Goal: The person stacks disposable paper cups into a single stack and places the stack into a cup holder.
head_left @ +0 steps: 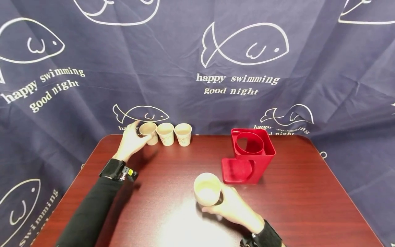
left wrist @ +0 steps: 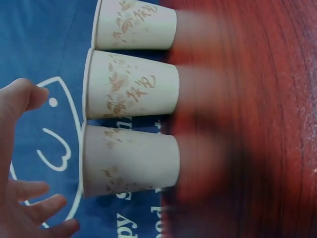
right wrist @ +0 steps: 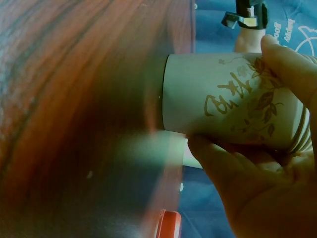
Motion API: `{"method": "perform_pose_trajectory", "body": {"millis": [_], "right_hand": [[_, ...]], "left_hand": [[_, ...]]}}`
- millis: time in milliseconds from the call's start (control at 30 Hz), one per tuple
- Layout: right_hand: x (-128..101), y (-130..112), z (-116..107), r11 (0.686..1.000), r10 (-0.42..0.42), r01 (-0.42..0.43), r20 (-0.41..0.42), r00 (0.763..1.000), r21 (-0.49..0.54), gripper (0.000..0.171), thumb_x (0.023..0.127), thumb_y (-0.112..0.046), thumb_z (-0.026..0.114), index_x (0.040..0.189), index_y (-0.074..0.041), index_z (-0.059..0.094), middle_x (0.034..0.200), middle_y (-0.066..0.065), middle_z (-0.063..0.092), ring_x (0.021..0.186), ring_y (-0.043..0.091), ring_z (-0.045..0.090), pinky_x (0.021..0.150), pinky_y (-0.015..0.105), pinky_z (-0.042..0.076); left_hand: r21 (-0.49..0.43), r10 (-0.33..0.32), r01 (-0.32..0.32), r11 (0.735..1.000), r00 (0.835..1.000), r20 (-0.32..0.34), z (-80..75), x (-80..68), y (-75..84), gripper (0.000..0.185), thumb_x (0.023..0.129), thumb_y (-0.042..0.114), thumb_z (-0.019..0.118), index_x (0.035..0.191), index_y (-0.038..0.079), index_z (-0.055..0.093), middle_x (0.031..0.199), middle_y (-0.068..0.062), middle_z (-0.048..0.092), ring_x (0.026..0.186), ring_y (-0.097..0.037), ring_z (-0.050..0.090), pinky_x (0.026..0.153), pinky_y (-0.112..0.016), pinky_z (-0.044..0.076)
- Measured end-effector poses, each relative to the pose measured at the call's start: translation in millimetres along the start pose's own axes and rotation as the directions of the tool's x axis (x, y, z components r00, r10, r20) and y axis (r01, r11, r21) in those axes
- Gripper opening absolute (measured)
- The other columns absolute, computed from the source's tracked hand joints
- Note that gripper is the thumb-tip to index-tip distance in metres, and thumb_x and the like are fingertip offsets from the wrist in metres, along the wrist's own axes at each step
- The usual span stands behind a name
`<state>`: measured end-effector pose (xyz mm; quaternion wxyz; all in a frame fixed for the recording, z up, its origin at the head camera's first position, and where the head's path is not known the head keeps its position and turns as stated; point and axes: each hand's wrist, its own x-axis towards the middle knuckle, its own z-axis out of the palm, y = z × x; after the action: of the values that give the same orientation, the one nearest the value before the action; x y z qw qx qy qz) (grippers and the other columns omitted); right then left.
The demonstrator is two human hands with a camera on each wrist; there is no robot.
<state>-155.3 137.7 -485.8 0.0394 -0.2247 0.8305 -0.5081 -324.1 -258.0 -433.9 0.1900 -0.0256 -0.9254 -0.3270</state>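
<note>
Three patterned paper cups stand upright in a row at the back left: a left cup (head_left: pixel 154 140), a middle cup (head_left: pixel 167 138) and a right cup (head_left: pixel 184 139). My left hand (head_left: pixel 131 142) is at the left cup, its thumb and fingers spread apart. In the left wrist view a gap shows between the fingers (left wrist: pixel 47 208) and that cup. Near the table's middle, my right hand (head_left: pixel 234 207) grips a paper cup (head_left: pixel 207 190), thumb and fingers around its side. Several rim lines show at its mouth in the right wrist view, like nested cups.
A red plastic stand (head_left: pixel 262 164) with a round opening on top and a low base is behind and right of my right hand. The brown table (head_left: pixel 308 192) ends at the back against a blue fish-print cloth (head_left: pixel 172 61).
</note>
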Motion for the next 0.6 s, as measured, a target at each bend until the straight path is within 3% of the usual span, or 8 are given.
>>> {"method": "perform_pose_trajectory", "body": {"millis": [333,600], "right_hand": [[0.4,-2.4,0.1,0.997,0.062,-0.062,0.01,0.998,0.033,0.072,0.07,-0.033,0.097,0.132,-0.032,0.06,0.115,-0.02,0.069,0.102,0.005,0.067,0.097,0.033,0.056],[0.6,-2.0,-0.4,0.998,0.058,-0.058,0.005,0.998,0.035,0.072,0.07,-0.033,0.096,0.132,-0.031,0.06,0.115,-0.018,0.07,0.102,0.006,0.067,0.097,0.033,0.056]], "left_hand": [[0.054,-0.023,0.022,0.998,1.0,0.021,9.9,8.4,-6.7,0.089,0.083,0.035,0.078,0.148,-0.012,0.04,0.144,-0.039,0.046,0.134,-0.054,0.045,0.111,-0.065,0.037],[0.053,-0.019,0.018,0.998,0.999,0.034,13.1,12.6,-9.9,0.088,0.087,0.033,0.076,0.149,-0.015,0.037,0.145,-0.041,0.044,0.135,-0.055,0.043,0.113,-0.064,0.036]]}}
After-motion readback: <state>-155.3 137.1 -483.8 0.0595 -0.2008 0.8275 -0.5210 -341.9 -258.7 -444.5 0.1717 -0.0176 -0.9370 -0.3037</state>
